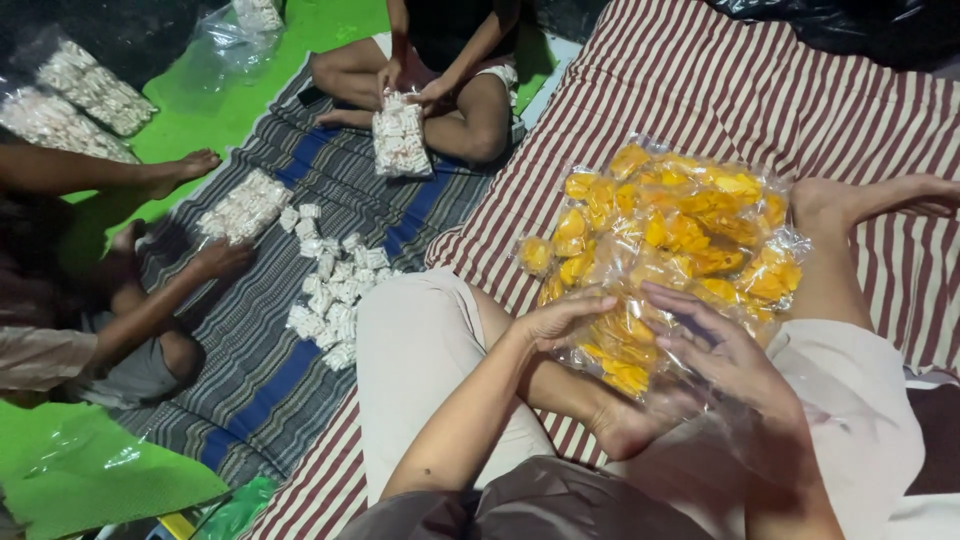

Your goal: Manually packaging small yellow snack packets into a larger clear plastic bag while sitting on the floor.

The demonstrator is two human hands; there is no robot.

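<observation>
Bag of yellow snack packets (665, 235) looks light, crinkly, slippery; left hand (560, 318) and right hand (715, 345) fingers grip its near end, best held there

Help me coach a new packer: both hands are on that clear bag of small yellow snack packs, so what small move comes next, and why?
Probably gather the loose open end. The left hand and right hand press the near part of the clear bag, which looks full of yellow packs, while slack plastic trails toward the lap, apparently unclosed.
</observation>
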